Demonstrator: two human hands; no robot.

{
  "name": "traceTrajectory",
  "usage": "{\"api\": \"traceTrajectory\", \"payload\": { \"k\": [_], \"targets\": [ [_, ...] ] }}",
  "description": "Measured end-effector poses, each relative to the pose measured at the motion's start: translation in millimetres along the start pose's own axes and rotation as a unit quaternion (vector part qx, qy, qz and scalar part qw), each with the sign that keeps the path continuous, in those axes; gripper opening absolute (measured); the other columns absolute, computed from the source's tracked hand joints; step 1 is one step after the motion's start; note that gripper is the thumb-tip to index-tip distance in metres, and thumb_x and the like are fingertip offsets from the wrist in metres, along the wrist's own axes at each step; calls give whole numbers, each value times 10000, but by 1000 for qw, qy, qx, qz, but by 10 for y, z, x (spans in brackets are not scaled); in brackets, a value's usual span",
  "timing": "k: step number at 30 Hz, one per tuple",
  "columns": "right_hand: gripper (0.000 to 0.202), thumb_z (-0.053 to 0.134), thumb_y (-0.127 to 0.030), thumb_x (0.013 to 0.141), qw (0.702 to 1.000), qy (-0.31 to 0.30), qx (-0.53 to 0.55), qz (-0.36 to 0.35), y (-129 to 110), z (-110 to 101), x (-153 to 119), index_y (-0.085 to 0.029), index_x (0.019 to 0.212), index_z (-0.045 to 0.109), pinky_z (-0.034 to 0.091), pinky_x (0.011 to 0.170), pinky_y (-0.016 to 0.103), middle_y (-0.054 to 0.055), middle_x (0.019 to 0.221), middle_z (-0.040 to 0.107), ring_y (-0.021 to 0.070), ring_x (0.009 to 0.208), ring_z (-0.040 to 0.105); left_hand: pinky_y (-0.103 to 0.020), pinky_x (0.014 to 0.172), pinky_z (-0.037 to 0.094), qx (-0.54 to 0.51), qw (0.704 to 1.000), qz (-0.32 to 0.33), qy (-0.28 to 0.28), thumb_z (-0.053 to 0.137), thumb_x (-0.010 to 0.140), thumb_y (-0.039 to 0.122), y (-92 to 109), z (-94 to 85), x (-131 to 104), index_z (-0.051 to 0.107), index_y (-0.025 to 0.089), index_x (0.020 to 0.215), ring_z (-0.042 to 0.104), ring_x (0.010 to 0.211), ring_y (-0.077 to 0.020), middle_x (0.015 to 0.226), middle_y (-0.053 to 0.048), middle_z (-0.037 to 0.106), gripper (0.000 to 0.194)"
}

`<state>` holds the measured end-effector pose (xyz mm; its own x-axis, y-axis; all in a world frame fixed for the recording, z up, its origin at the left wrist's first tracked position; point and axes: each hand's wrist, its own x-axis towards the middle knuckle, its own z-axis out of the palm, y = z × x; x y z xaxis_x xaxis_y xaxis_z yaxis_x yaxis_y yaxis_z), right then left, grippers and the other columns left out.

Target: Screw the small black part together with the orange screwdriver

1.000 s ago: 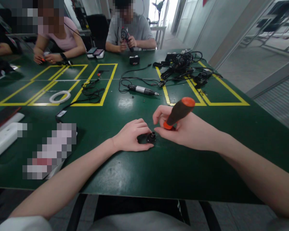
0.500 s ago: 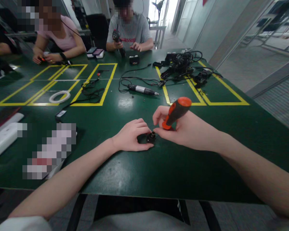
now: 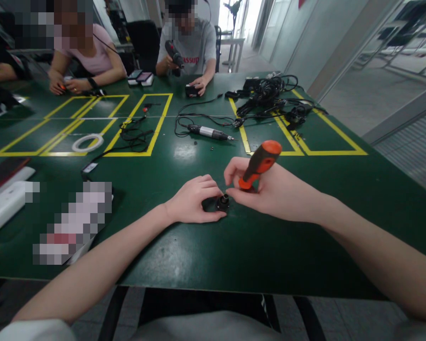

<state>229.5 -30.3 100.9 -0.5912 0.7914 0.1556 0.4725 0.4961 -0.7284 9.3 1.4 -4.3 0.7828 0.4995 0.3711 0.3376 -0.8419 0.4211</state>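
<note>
On the green table [image 3: 184, 255], a small black round part [image 3: 222, 202] stands between the thumb and fingers of my left hand [image 3: 195, 201], which grips it from the left. My right hand [image 3: 270, 189] holds a screwdriver with an orange and black handle [image 3: 261, 161], its grip tilted up to the right. The fingertips of that hand are close to the top of the black part. The screwdriver's shaft is hidden or too small to make out.
Beyond my hands lies a silver and black electric screwdriver [image 3: 211, 132] with its cable. A cable pile [image 3: 266, 94] is at the back right. White tape roll [image 3: 87, 142] and power strip [image 3: 7, 203] lie left. Across the table a person [image 3: 188, 47] holds a drill.
The person across the table has lowered a hand onto the small black block and turned the drill. My right hand and the screwdriver handle have shifted very slightly; my left hand stays put.
</note>
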Motion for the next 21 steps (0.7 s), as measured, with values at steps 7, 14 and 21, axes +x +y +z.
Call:
{"api": "traceTrajectory", "payload": {
  "k": [7,14,21],
  "targets": [
    [160,626,-251,911,1000,-8,-6,8,-17,34,11,-209,773,557,383,591,264,-42,646,553,119,569,484,-437,932,572,-5,1000,-5,3,693,921,490,-13,17,-13,735,211,1022,676,1022,-264,1042,-86,754,299],
    [80,625,-250,929,1000,10,-15,-3,4,37,-7,-204,864,625,389,622,267,-51,644,530,127,592,489,-438,922,571,-1,1000,-2,7,689,920,497,-16,20,-13,734,205,1014,671,1018,-269,1032,-93,749,310],
    [119,572,-103,835,999,4,-38,-18,0,36,-4,-197,881,629,390,612,259,-31,698,591,130,610,511,-424,905,570,-1,1000,-9,-1,689,921,494,4,4,-7,733,201,973,673,1003,-267,1011,-95,747,301]
  ]
}}
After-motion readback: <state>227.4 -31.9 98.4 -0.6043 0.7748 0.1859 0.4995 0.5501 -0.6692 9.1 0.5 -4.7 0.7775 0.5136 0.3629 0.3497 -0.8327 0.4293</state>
